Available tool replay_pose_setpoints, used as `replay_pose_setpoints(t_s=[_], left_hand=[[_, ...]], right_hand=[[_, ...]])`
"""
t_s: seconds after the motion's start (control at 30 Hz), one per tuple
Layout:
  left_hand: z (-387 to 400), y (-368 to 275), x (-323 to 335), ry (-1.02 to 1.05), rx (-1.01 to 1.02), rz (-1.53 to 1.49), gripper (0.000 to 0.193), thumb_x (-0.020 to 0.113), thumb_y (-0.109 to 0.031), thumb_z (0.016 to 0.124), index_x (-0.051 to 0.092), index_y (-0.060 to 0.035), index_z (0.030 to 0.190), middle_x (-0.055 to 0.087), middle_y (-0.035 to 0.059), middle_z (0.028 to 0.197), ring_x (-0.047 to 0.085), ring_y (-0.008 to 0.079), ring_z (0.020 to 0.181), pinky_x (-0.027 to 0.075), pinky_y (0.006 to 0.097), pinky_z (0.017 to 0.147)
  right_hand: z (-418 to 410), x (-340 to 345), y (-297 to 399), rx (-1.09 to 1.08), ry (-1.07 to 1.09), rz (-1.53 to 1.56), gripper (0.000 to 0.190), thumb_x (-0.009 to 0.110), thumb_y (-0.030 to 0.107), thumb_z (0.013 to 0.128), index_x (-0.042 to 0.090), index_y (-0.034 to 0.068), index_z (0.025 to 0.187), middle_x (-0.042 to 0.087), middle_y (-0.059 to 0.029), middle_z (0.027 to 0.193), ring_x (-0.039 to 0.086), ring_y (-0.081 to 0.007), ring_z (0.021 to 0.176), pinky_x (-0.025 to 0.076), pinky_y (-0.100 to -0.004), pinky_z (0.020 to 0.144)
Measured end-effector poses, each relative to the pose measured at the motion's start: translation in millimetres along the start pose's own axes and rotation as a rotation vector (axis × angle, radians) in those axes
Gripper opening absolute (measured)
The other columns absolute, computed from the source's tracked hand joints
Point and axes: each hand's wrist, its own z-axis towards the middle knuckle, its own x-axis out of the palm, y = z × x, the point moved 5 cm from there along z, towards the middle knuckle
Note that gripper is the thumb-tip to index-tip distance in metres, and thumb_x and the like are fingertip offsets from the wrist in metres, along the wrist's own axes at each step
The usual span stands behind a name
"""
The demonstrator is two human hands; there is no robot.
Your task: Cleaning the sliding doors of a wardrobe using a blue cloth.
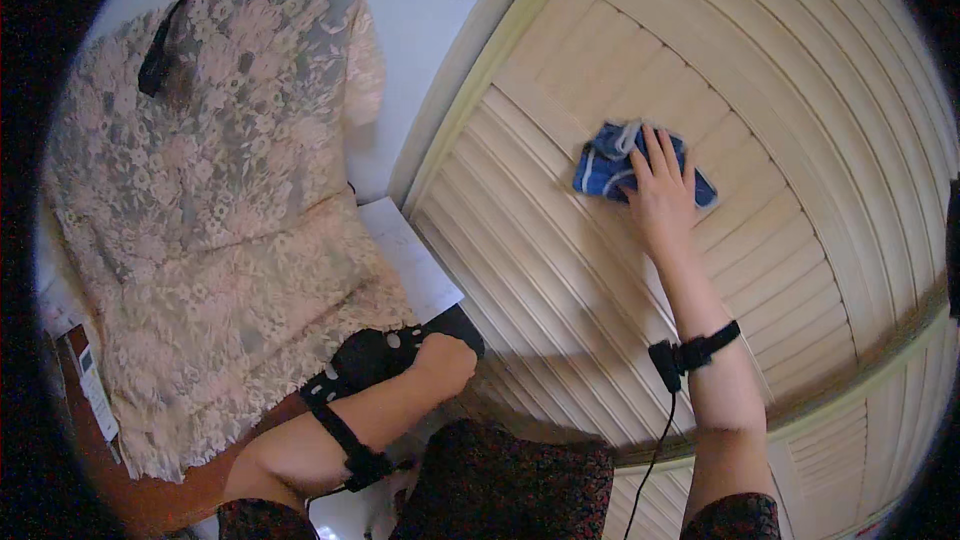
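Note:
My right hand (664, 191) lies with fingers spread over a folded blue cloth (600, 169) with white trim. It presses the cloth against a cream louvered door panel (540, 217). My left hand (448, 364) is curled at the end of a black object (367, 352) with pale spots. Its fingers are hidden, so whether it grips that object is unclear. Beside it, a floral lace cover (225, 165) drapes over a large upright item whose form is hidden.
A white flat sheet or box (409, 259) sits between the lace cover and the door. A white remote control (97, 394) lies at the left on a reddish-brown tabletop (180, 491). A black strap (161, 52) hangs over the lace. A cable (652, 465) trails from my right wrist band.

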Motion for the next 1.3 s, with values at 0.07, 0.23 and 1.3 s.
replay_pose_setpoints(t_s=[0.07,0.23,1.3], left_hand=[[0.4,2.0,3.8,-0.023,-0.006,0.001,0.016,0.065,-0.024,0.078,0.073,-0.0105,0.076,0.070,0.0084,0.077,0.069,0.0253,0.075,0.052,0.0404,0.060],[4.6,1.4,5.8,-0.037,-0.009,-0.016,0.011,0.063,-0.014,0.074,0.073,-0.0111,0.076,0.071,0.0076,0.077,0.070,0.0240,0.074,0.052,0.0393,0.057],[4.4,0.8,1.3,-0.055,-0.067,0.007,0.013,0.061,-0.013,0.077,0.073,-0.0101,0.076,0.071,0.0097,0.078,0.070,0.0242,0.077,0.054,0.0372,0.061]], right_hand=[[23.4,8.6,14.8,-0.037,-0.078,-0.005,0.056,0.075,0.020,0.072,0.057,0.009,0.123,0.037,-0.0061,0.148,0.031,-0.0234,0.138,0.024,-0.0495,0.113],[75.8,31.6,42.3,-0.095,-0.135,0.012,0.057,0.073,0.019,0.073,0.055,0.010,0.126,0.040,-0.0078,0.146,0.034,-0.0237,0.136,0.024,-0.0512,0.111],[11.7,145.9,142.2,-0.416,0.083,0.115,0.030,0.053,0.018,0.084,0.067,0.018,0.111,0.050,-0.0017,0.137,0.040,-0.0198,0.132,0.021,-0.0479,0.114]])
